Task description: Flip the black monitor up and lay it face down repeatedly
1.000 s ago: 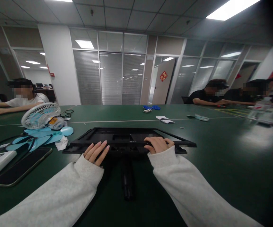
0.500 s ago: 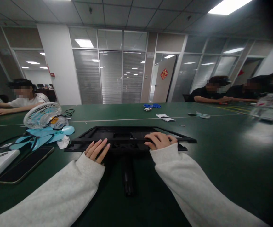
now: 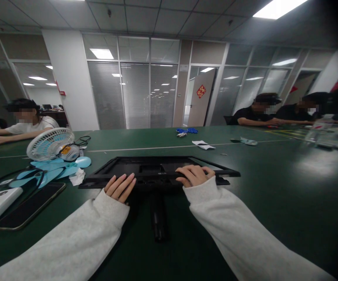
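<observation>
Head view: before us, on a dark green table, sits a wide, black plastic rectangular frame, with its near edge toward us. A dark, upright-looking column of black plastic shows on the near side of the frame, below its middle.

Our left hand, coming out of a pale grey sleeve, lies on the near edge of the frame, left of its middle; its fingers are slightly apart from each other, and with the thumb hidden we cannot tell whether they close on anything. Our right hand is right of the frame's middle, its fingers bent over the near bar and the thumb below, clamped on the frame.

Left of the frame we see a crumpled white tissue just beside it, then light blue plastic fan blades, a round white fan and a black-screened phone. Beyond the frame lie blue gloves and folded white paper. Far left beyond the frame sits a person in a white shirt.
</observation>
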`<action>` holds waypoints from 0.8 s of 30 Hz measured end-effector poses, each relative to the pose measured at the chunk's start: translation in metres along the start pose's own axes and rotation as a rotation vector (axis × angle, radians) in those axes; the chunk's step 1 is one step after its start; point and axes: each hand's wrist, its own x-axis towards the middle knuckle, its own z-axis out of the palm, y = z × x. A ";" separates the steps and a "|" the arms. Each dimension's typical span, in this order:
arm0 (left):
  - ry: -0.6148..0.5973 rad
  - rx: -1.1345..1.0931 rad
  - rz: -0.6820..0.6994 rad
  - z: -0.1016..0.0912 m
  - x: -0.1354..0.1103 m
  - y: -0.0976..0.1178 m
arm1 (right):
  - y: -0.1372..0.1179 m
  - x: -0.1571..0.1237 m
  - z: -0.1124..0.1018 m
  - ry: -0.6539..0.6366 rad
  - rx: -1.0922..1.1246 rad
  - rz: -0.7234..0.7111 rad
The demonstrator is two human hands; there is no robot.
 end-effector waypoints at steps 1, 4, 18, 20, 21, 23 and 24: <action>-0.003 -0.003 0.001 0.000 0.000 0.000 | -0.001 0.000 0.000 -0.003 -0.003 -0.003; -0.018 -0.004 -0.005 -0.001 -0.001 0.000 | -0.002 -0.001 0.000 -0.003 0.002 -0.004; -0.012 -0.007 -0.014 -0.005 0.002 0.003 | -0.001 -0.001 0.003 0.038 0.073 0.010; -0.014 0.004 -0.024 -0.005 0.002 0.004 | -0.001 -0.001 0.003 0.040 0.077 0.010; -0.014 0.009 -0.026 -0.006 0.003 0.005 | -0.001 -0.001 0.003 0.042 0.077 0.010; -0.014 0.020 -0.024 -0.006 0.004 0.006 | -0.001 -0.001 0.003 0.041 0.073 0.013; -0.017 0.021 -0.021 -0.007 0.004 0.006 | -0.001 -0.001 0.003 0.037 0.070 0.015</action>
